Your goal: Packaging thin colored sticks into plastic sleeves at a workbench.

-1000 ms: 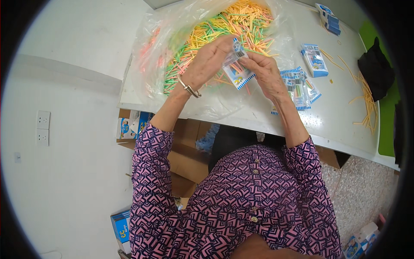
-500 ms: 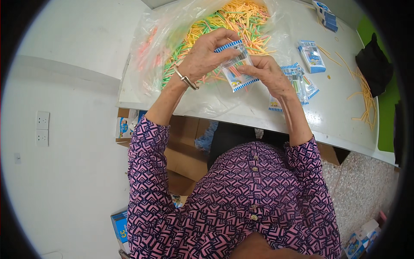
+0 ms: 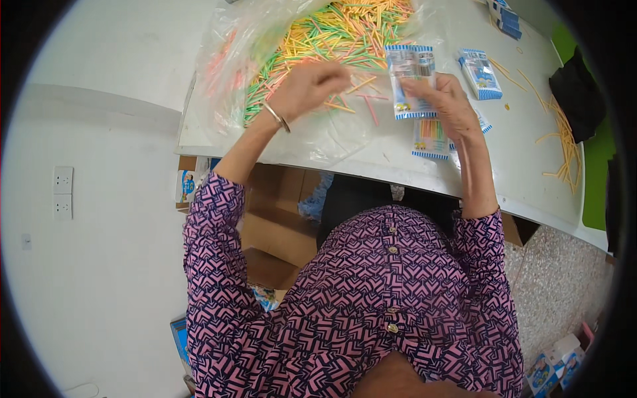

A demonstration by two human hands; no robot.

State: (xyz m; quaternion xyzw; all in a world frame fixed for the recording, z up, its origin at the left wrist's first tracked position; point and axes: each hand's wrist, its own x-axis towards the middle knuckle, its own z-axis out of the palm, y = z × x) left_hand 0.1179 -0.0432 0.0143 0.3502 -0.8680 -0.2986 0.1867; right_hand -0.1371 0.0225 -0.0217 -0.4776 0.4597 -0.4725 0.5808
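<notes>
In my right hand (image 3: 454, 109) is a small clear packet (image 3: 411, 63) with blue-striped ends, pinched between thumb and fingers. Coloured sticks show through its window. My left hand (image 3: 306, 89), a bracelet at its wrist, hovers over the near edge of the stick pile; its fingers are loosely bent, apart from the thumb and slightly blurred, with nothing visible in them. The pile of thin yellow, green, orange and pink sticks (image 3: 338, 33) lies on a clear plastic bag (image 3: 325, 142). Below the held packet, another filled packet (image 3: 431, 138) lies on the table, partly overlapping others near my right wrist.
A blue and white packet (image 3: 480, 74) stands to the right, and more packets (image 3: 505, 20) lie at the far right. Loose yellow sticks (image 3: 565, 156) are strewn beside a black cloth (image 3: 574, 99). Cardboard boxes (image 3: 279, 232) sit under the white table (image 3: 524, 179).
My left hand has let go of the packet and moved left and down toward the sticks. My right hand has carried the packet right, over the other packets.
</notes>
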